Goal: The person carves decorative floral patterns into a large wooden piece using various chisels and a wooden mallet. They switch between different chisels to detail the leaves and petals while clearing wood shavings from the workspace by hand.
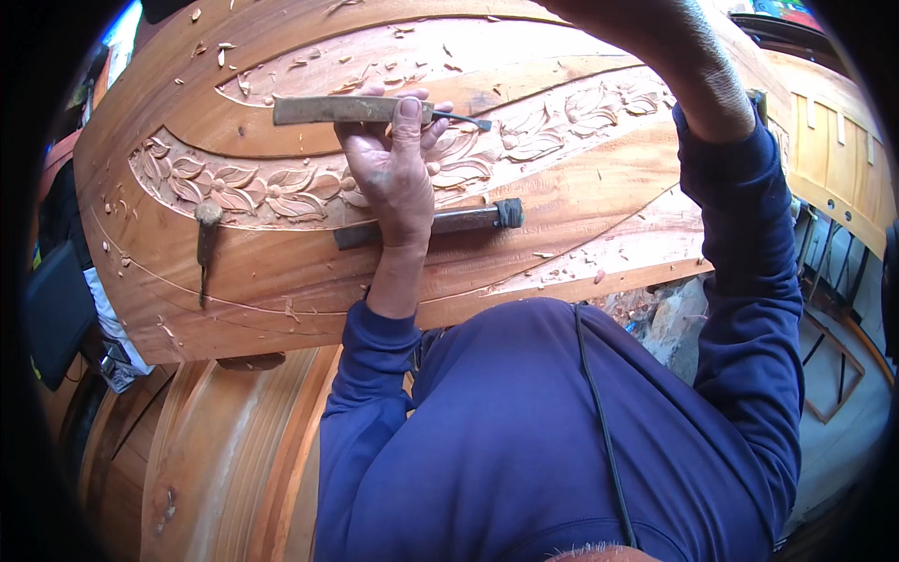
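Observation:
My left hand [391, 173] is closed on a carving chisel [323, 111], its thumb pressed along the wooden handle. The chisel lies level, its thin metal blade pointing right over the carved wood panel [272, 248]. A band of leaves and flowers in relief [300, 195] runs across that panel beneath the hand. Behind my left wrist lies a dark wooden bar [459, 221] with a black-wrapped right end. My right forearm [698, 75] reaches up to the top edge, where the hand passes out of view.
Another hand tool [207, 244], with a rounded worn handle and narrow dark shaft, lies on the panel at the left. Wood shavings [571, 272] are scattered over the surface. Long moulded boards [225, 450] stand below left. A pale slatted wooden piece [833, 140] is at the right.

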Motion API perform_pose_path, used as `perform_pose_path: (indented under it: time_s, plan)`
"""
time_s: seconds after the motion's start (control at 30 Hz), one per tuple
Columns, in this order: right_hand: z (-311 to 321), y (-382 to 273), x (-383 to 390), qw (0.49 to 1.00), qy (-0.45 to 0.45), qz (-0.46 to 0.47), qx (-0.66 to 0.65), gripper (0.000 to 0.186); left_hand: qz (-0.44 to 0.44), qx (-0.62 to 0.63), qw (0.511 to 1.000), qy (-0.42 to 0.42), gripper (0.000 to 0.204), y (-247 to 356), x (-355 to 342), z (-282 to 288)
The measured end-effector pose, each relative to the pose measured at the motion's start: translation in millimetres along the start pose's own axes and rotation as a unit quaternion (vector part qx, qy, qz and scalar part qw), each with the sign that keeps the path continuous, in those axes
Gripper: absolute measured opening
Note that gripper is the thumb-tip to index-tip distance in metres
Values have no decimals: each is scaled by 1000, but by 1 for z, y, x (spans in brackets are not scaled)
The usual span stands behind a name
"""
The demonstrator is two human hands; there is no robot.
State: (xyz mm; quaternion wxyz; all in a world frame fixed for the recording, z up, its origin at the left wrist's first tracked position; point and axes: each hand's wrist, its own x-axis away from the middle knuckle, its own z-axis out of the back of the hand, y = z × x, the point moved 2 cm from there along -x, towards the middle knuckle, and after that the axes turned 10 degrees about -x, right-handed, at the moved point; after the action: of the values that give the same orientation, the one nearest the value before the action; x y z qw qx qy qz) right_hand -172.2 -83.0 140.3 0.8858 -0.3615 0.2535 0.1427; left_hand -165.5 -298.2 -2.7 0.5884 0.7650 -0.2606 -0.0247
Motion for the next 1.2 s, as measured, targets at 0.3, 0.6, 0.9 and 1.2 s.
perform_pose_path:
  time_s: [0.3, 0.6, 0.9, 1.2]
  plan:
    - [-2, 0, 1, 1000, -14, 7, -18, 75, -10, -45, 998, -40, 36, 4, -2, -8]
    - [-4, -2, -10, 999, -35, 29, -17, 74, -46, -46, 995, -80, 32, -4, -12, -17]
    - [8, -5, -11, 998, -53, 32, -4, 74, -29, 15, 989, -148, 34, 6, -3, -30]
    - [1, 1, -2, 998, -15, 47, -41, 73, -6, -54, 998, -34, 31, 8, -5, 0]
